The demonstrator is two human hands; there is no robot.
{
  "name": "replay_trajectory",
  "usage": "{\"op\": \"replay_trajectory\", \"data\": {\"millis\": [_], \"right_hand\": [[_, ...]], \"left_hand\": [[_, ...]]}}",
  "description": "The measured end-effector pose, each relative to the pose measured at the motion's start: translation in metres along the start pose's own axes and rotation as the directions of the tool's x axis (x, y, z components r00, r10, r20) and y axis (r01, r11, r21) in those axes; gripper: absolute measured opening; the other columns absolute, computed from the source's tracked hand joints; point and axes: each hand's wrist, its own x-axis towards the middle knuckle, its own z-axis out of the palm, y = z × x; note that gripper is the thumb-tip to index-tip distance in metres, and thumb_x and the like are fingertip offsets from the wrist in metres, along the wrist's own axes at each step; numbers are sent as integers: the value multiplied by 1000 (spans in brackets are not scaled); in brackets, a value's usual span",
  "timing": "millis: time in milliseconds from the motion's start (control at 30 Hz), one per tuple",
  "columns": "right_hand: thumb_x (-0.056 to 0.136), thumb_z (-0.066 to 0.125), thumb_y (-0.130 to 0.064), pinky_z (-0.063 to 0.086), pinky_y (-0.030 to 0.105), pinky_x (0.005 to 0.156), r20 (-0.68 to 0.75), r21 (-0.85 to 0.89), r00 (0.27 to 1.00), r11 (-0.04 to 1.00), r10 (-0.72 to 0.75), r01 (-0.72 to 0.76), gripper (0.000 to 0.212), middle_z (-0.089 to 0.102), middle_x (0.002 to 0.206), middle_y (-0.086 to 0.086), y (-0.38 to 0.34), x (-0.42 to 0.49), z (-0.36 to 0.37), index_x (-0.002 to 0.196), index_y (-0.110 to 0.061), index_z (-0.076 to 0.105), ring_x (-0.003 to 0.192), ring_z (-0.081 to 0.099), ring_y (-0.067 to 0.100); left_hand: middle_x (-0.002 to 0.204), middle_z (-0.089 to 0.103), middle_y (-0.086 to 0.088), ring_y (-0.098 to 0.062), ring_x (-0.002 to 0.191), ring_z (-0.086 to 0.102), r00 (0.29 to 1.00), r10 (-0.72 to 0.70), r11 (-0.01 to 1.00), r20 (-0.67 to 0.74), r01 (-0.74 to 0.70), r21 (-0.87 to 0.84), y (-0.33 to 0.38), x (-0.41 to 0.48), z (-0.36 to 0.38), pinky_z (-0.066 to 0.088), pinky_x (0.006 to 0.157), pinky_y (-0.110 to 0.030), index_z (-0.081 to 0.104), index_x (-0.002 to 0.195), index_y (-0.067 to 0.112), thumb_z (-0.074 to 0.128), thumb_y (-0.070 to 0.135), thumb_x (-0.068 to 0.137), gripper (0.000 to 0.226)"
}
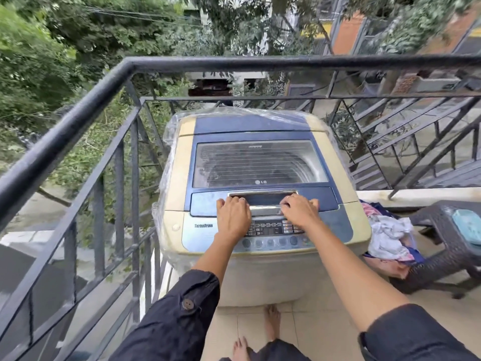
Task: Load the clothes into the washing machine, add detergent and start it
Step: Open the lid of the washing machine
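Observation:
A cream and blue top-loading washing machine (pixel 263 272) stands in the balcony corner, its glass lid (pixel 259 162) down. Along the lid's front edge runs a chrome handle recess (pixel 263 195). My left hand (pixel 233 217) rests at the recess's left end with its fingers curled over the edge. My right hand (pixel 299 212) grips the right end the same way. Both wrists lie over the control panel (pixel 270 229). A heap of clothes (pixel 390 235), white, pink and blue, lies to the right of the machine on the floor. No detergent is visible.
Black metal railing (pixel 86 110) encloses the balcony on the left and behind the machine. A dark woven stool (pixel 442 246) with a teal item (pixel 468 226) on top stands at the right. Clear plastic wrap (pixel 166 152) hangs round the machine's sides. My bare feet (pixel 272 321) stand on beige tiles.

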Motion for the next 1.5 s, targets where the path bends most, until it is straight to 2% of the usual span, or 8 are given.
{"op": "replay_trajectory", "data": {"millis": [200, 400, 767, 933, 1100, 1200, 1433, 1500], "right_hand": [[81, 54, -40, 28, 37, 93, -59, -8, 997, 999, -46, 46, 18, 58, 103, -5, -7, -2, -24, 87, -23, 57, 108, 51, 17], [79, 59, -32, 23, 37, 97, -226, -1, 968, 993, -113, 116, 32, 50, 102, -6, -14, 3, -60, 109, -21, 59, 114, 46, 17], [68, 78, -33, 20, 28, 93, -580, 195, 810, 949, -93, 248, 36, 69, 104, -4, -40, 36, -127, 101, -25, 67, 112, 53, 19], [54, 82, -50, 26, 34, 97, -686, 241, 727, 933, -31, 268, 54, 65, 101, 4, -47, 60, -151, 97, -20, 68, 106, 51, 26], [52, 83, -46, 29, 32, 90, -837, 326, 535, 888, 113, 324, 56, 57, 104, 16, -66, 90, -167, 85, -6, 60, 105, 52, 34], [57, 79, -46, 31, 34, 89, -894, 305, 422, 893, 149, 330, 48, 57, 101, 15, -81, 109, -171, 78, -8, 59, 102, 53, 35], [73, 62, -48, 31, 30, 76, -926, 258, 359, 887, 114, 382, 36, 61, 87, 10, -100, 166, -191, 72, -12, 64, 87, 54, 31], [77, 64, -40, 38, 34, 81, -927, 258, 360, 873, 103, 415, 31, 61, 87, 12, -101, 186, -200, 75, -10, 65, 88, 54, 31]], "left_hand": [[104, 67, -6, -23, 105, 53, 996, -12, 999, -85, 7, -52, 8, 8, -20, 29, 93, -39, 66, 100, 13, 38, 35, 93, 37], [97, 68, -6, -24, 98, 53, 975, -40, 995, -220, 18, -102, 22, 26, -60, 27, 89, -38, 67, 92, 13, 29, 51, 83, 54], [78, 70, -3, -25, 97, 55, 838, 81, 994, -539, -108, -19, 34, 87, -120, 20, 86, -38, 68, 75, 18, 30, 71, 77, 65], [92, 65, 2, -24, 110, 52, 740, 138, 978, -659, -205, -25, 33, 120, -134, 21, 94, -37, 62, 91, 24, 43, 75, 74, 57], [150, 30, -14, -28, 142, 18, 651, -165, 931, -741, -145, -335, 47, 151, -131, 0, 118, -38, 42, 134, 18, 50, 68, 79, 75], [158, 6, -18, -27, 147, 1, 626, -316, 861, -713, -127, -493, 51, 168, -136, -17, 115, -30, 24, 148, 14, 45, 65, 82, 86], [137, 36, -16, -31, 129, 37, 499, -607, 648, -618, -138, -749, 58, 215, -160, 24, 111, -42, 46, 115, 3, 73, 50, 72, 68], [128, 40, -13, -28, 124, 40, 520, -649, 573, -555, -147, -807, 59, 231, -163, 29, 110, -40, 50, 108, 5, 71, 48, 75, 58]]}}
